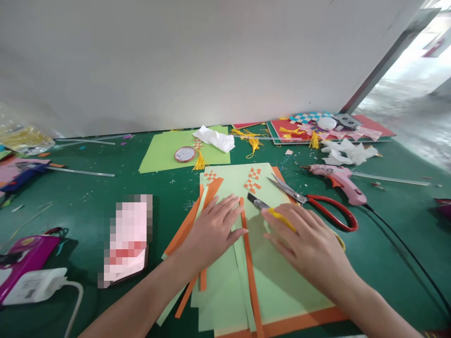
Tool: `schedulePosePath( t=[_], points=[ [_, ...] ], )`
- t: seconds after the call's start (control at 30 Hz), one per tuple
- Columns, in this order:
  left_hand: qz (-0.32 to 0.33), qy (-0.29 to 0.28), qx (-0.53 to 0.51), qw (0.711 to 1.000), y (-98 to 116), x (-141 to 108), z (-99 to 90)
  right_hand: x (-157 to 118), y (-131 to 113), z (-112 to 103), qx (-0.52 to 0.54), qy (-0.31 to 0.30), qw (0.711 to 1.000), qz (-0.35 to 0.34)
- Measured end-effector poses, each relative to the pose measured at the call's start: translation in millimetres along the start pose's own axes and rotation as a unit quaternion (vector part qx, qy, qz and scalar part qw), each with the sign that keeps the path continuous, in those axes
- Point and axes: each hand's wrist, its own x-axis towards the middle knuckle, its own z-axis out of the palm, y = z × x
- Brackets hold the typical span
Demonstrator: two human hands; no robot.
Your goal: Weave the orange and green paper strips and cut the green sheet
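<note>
My left hand point(220, 225) lies flat with fingers stretched out on pale green paper point(292, 277), its thumb beside a narrow orange paper strip point(247, 239). My right hand point(303, 239) is closed around a yellow utility knife point(281, 218), the blade out and pointing up and left over the paper. Most of the knife's handle is hidden by the hand. Beyond the hands lie small orange-and-white checkered woven pieces point(252, 180). Orange strips point(186, 230) fan out under and left of my left wrist. Red-handled scissors point(331, 206) rest just past my right hand, partly on the paper.
A pink glue gun point(340, 180) with a black cord lies at right. Green sheets point(158, 150), a round tin lid point(185, 154), yellow tassels point(199, 162) and crumpled tissue point(214, 138) sit near the wall. At left are a blurred-out phone point(127, 239) and a white charger point(35, 286).
</note>
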Motion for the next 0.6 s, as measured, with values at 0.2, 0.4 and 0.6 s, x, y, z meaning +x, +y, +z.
schedulePosePath(
  t=[0.2,0.4,0.6],
  points=[
    [-0.084,0.086,-0.007,0.993,-16.8,2.9,-12.5,-12.9,-31.4,-1.0,0.124,-0.074,0.984,-0.101],
    [-0.087,0.030,-0.037,0.995,-16.2,2.1,-16.1,-4.8,-32.7,11.3,0.119,-0.094,0.983,-0.102],
    [-0.089,0.017,-0.098,0.991,-15.2,-0.3,-13.6,18.5,-24.4,12.9,0.113,-0.123,0.980,-0.106]
  ],
)
